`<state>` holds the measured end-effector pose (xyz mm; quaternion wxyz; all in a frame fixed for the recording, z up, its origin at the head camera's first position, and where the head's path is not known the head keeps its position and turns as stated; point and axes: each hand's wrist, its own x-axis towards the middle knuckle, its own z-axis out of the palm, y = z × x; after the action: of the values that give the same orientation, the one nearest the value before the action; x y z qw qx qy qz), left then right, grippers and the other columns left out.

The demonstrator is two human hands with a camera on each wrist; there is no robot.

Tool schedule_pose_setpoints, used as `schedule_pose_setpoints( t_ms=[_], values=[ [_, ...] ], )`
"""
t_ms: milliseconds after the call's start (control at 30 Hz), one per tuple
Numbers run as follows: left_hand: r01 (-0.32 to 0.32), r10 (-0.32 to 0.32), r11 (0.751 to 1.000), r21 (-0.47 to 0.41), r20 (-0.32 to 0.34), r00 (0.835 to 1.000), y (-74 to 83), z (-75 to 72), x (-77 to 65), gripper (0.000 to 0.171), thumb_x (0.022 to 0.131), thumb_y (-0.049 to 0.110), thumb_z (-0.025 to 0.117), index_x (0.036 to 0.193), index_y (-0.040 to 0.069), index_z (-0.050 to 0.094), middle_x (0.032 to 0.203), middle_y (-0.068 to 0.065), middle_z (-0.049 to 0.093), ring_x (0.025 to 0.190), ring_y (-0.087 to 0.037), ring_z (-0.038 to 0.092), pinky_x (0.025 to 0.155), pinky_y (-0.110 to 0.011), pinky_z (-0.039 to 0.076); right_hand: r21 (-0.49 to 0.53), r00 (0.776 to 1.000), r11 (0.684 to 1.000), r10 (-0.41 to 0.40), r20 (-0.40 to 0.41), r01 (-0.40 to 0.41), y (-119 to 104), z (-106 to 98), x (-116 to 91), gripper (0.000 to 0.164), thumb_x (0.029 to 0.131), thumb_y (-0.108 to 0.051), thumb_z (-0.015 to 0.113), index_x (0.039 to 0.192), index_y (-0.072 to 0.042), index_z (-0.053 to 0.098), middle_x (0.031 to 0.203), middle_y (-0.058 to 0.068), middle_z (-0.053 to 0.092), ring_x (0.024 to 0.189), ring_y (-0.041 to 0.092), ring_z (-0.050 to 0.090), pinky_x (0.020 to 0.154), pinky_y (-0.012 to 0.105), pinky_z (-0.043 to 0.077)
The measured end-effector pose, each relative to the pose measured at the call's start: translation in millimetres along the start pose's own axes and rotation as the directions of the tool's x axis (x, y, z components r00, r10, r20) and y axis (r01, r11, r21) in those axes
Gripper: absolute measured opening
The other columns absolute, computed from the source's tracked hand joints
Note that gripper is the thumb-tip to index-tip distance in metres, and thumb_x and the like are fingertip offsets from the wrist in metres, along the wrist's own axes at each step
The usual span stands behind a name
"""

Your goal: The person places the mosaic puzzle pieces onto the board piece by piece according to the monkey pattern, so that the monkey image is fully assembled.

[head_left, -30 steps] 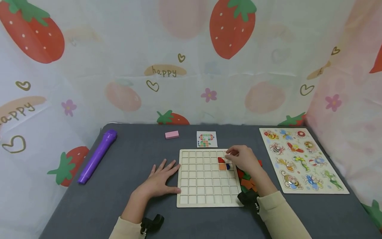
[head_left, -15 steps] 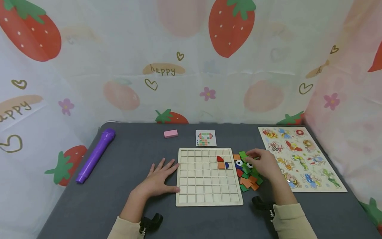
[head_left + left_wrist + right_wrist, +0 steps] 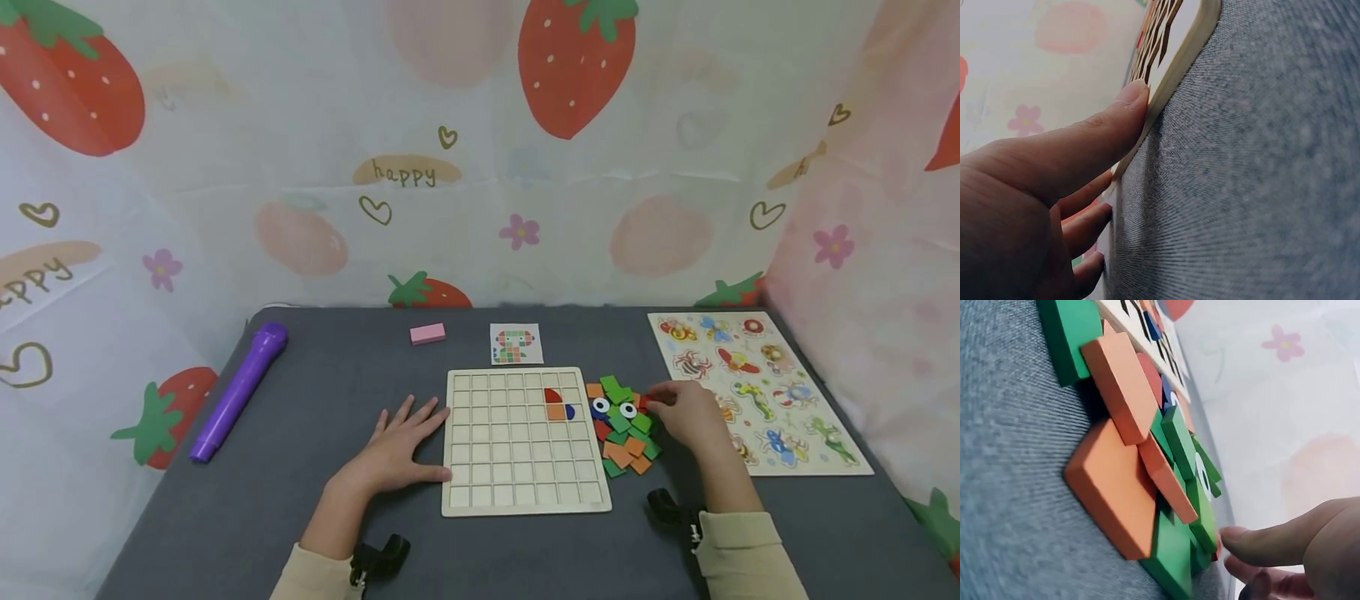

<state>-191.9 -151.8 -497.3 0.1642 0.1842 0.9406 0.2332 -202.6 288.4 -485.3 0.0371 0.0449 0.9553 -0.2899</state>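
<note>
My left hand [image 3: 397,450] lies with fingers spread at the left edge of a pale wooden grid board [image 3: 517,510]. In the left wrist view, its thumb [image 3: 1104,134] presses on the board's edge. A red quarter-round piece [image 3: 552,395], an orange square [image 3: 555,412] and a blue rounded piece [image 3: 570,412] sit in the grid's upper right. My right hand [image 3: 690,412] is at the right side of a heap of colored pieces [image 3: 618,454], pinching a small red piece [image 3: 643,402] between thumb and fingertips. Fingers and green pieces partly hide it in the right wrist view.
A small pattern card [image 3: 516,344] lies behind the board, with a pink block [image 3: 427,334] to its left. At the far left lies a purple tube [image 3: 240,392]. An insect picture board [image 3: 810,467] lies at the right, partly under the right hand in the head view.
My right hand has moved right from the board's upper right corner, over the heap, to the red piece at its right edge. The heap is uncovered now. My left hand stays put.
</note>
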Motion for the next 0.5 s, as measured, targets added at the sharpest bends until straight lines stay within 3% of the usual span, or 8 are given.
schedule_pose_setpoints(
  t_ms=[333,500],
  values=[
    [-0.011,0.011,1.000,0.012,0.003,1.000,0.1,0.5,0.8,0.097,0.080,0.060,0.077,0.159,0.025,0.034,0.168,-0.005,0.024,0.157,-0.037,0.004,0.121,-0.067,-0.001,-0.069,0.998,0.997,0.026,0.057,-0.022,-0.9,3.1,5.0,0.037,0.101,-0.016,0.062,0.133,0.002,0.062,0.120,0.027,0.066,0.107,0.041,0.063,0.088,0.056,0.052],
    [0.003,-0.003,1.000,0.000,0.002,1.000,0.4,-1.3,-1.3,0.097,0.080,0.059,0.078,0.159,0.024,0.034,0.168,-0.005,0.024,0.157,-0.037,0.004,0.121,-0.067,-0.001,-0.045,0.998,0.998,0.034,0.048,-0.032,-0.1,-0.9,6.7,0.026,0.099,-0.016,0.066,0.118,0.002,0.066,0.109,0.024,0.067,0.095,0.036,0.062,0.082,0.050,0.052]
  ],
)
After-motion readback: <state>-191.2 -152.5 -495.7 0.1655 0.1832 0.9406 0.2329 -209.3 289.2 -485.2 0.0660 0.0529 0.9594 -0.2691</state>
